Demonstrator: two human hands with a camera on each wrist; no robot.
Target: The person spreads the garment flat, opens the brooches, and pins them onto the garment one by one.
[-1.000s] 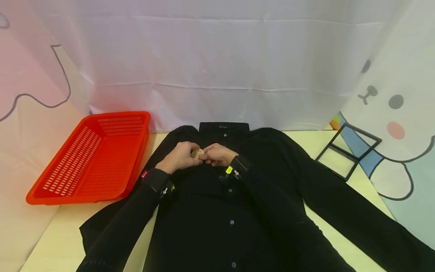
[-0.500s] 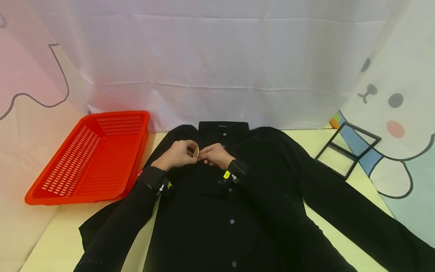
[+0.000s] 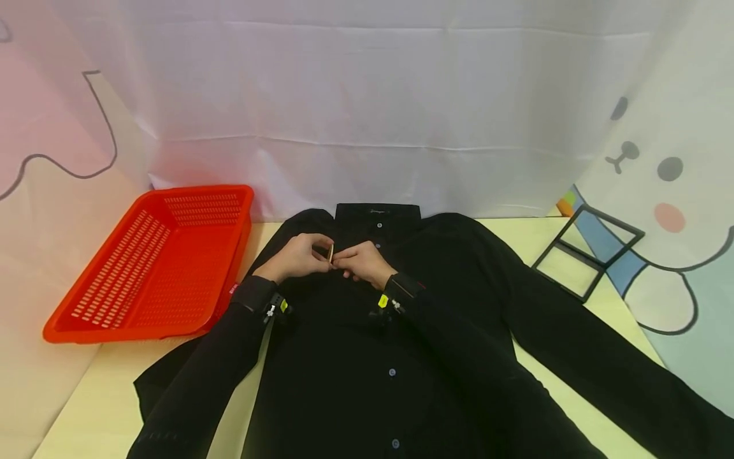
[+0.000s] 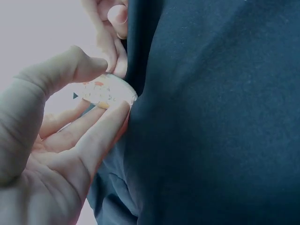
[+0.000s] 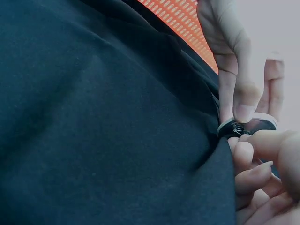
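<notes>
A black button shirt (image 3: 459, 268) lies spread face up with its collar at the back. At the chest, my left hand (image 3: 301, 256) pinches a small round pin badge (image 3: 331, 252) between thumb and fingers, edge-on to the head camera. Its printed front (image 4: 105, 89) shows in the left wrist view. In the right wrist view, the dark back of the badge (image 5: 257, 125) carries a small metal pin part. My right hand (image 3: 365, 262) pinches at that pin part, fingertips right at the shirt cloth, which is pulled up into a fold there.
To the left stands a red plastic basket (image 3: 183, 268) with slotted walls, overlapping one shirt sleeve. A black double frame (image 3: 580, 257) is at the right back of the pale table (image 3: 86, 408). A white curtain (image 3: 367, 115) hangs behind.
The badge has turned from showing its face to standing edge-on in my left hand. My right fingers stay close against it, and both hands have barely shifted.
</notes>
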